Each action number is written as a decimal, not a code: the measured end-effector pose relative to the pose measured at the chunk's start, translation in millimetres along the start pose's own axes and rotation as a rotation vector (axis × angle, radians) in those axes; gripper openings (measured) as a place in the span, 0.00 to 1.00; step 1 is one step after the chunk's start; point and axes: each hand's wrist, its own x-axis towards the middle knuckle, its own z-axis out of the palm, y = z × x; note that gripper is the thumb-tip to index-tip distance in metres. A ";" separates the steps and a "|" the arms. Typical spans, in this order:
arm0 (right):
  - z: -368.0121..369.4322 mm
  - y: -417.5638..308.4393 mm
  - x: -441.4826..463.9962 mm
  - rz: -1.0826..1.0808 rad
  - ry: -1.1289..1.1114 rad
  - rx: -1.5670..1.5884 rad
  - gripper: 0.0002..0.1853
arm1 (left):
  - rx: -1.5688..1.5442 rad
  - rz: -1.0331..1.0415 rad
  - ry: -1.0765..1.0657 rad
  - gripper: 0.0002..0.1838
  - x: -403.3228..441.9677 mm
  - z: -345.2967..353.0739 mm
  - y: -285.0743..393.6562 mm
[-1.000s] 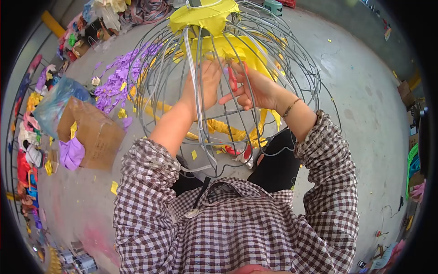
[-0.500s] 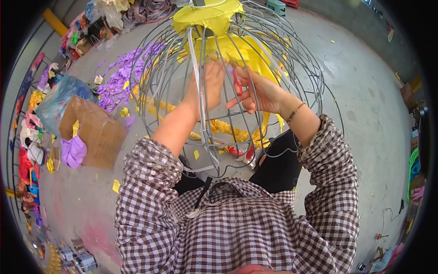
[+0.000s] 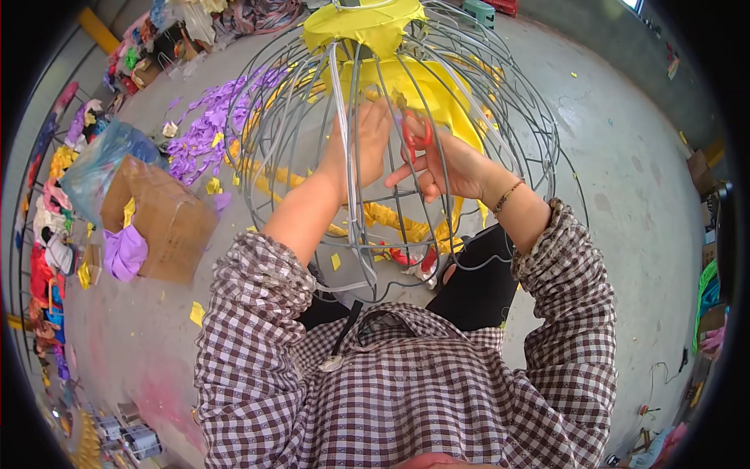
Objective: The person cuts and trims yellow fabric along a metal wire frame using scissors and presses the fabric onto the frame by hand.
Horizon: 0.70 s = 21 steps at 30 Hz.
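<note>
A round cage of grey wire stands before me, with yellow fabric stretched over its top hub. Inside the cage, more yellow fabric hangs from below the hub. My left hand is among the wires with bent fingers closed at this fabric's left edge; wires partly cover the fingertips. Red-handled scissors are in my right hand, close to the same edge. Two of its lower fingers stick out towards the left. The blades are hard to make out.
A cardboard box with a plastic bag stands on the left. Purple scraps lie beyond it. A yellow fabric strip trails low through the cage, near my legs. Coloured cloth lines the left wall.
The scissors' handles have turned and show wider, slightly to the right. My left hand has shifted a little right and down. The view has tilted slightly, moving the cage's top rightward.
</note>
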 end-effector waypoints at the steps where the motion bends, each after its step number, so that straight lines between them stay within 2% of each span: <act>1: 1.1 -1.9 -2.1 -0.001 -0.001 0.002 0.31 | 0.001 0.002 -0.002 0.34 1.2 0.2 1.3; 21: -5.0 -1.1 14.2 -0.057 -0.008 0.088 0.31 | -0.068 0.067 0.007 0.36 1.8 -1.6 -4.4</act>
